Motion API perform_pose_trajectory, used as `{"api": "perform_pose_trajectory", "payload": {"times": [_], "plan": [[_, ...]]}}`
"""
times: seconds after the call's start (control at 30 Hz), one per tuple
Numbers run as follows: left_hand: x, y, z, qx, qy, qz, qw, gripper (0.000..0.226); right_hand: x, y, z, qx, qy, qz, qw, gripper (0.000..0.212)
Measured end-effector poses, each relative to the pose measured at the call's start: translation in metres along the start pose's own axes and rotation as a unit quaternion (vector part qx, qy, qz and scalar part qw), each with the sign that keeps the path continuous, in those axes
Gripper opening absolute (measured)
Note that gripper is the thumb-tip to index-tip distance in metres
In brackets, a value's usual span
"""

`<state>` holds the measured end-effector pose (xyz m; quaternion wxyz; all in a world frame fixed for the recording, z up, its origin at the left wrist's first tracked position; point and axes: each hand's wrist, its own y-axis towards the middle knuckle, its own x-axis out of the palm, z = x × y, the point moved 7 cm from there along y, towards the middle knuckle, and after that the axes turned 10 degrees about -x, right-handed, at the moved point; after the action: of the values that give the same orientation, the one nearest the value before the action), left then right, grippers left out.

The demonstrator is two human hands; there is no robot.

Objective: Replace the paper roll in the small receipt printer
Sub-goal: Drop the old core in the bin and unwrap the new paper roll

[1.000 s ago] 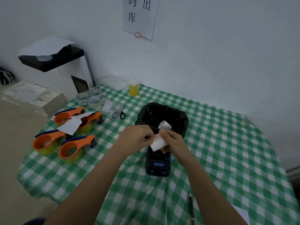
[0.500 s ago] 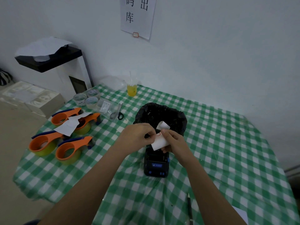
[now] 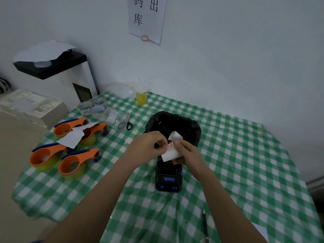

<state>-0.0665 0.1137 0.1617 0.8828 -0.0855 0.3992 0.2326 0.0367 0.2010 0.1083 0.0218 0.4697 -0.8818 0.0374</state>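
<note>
Little had shifted since the earlier frames: both hands stayed closed on the one paper roll [image 3: 171,151], above the single receipt printer [image 3: 168,178]. Nearest, a pen [image 3: 205,225] lay below the grip, its lower end cut off by the frame edge. The left hand [image 3: 149,146] pinched the paper's left edge, and the right hand [image 3: 185,153] cupped the roll from the right with the thumb on top. Its loose end curled upward; how much was still wound was hidden by the fingers. Whether the printer's lid stood open was hard to tell. Just behind the grip stood one bin lined with a black bag [image 3: 172,125]. Left of the grip sat four orange tape dispensers [image 3: 73,165], a white paper scrap [image 3: 73,137] across two. Farther, one pair of scissors [image 3: 126,123], three tape rolls [image 3: 97,109] and one yellow drink cup [image 3: 141,97]. Right of the grip the checked tablecloth [image 3: 245,155] lay bare to its edge.
</note>
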Motion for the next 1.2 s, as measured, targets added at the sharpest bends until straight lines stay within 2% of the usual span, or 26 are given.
{"api": "perform_pose_trajectory", "payload": {"times": [0.07,0.2,0.3,0.4,0.47,0.67,0.87,1.2], "plan": [[0.001,0.001,-0.004,-0.016,-0.034,-0.012,0.999,0.004,0.002,-0.001,0.001,0.003,0.0,-0.008,1.0,0.038],[0.003,0.001,-0.009,-0.032,-0.059,-0.03,0.997,0.008,0.002,-0.001,0.004,0.01,-0.003,-0.014,1.0,0.022],[0.003,-0.002,-0.005,-0.008,-0.046,-0.031,0.998,0.006,0.002,-0.001,0.005,0.015,-0.002,-0.019,1.0,0.025],[0.002,-0.003,-0.001,0.014,-0.012,-0.014,1.0,0.012,0.003,-0.001,0.003,0.017,0.007,-0.024,1.0,0.039],[0.0,-0.001,0.0,0.014,-0.012,-0.005,1.0,0.011,0.002,-0.001,0.003,0.017,0.016,-0.024,0.999,0.041],[0.001,0.0,0.002,0.022,-0.002,0.003,1.0,0.009,0.0,0.0,0.005,0.025,0.05,-0.041,0.998,0.021],[0.003,0.002,0.004,0.018,0.015,0.031,0.999,0.01,-0.001,-0.003,0.0,-0.007,0.009,-0.025,1.0,0.022],[0.006,0.006,0.001,0.0,-0.019,0.03,0.999,0.008,-0.004,-0.003,0.001,-0.023,-0.005,-0.031,0.999,0.023]]}}
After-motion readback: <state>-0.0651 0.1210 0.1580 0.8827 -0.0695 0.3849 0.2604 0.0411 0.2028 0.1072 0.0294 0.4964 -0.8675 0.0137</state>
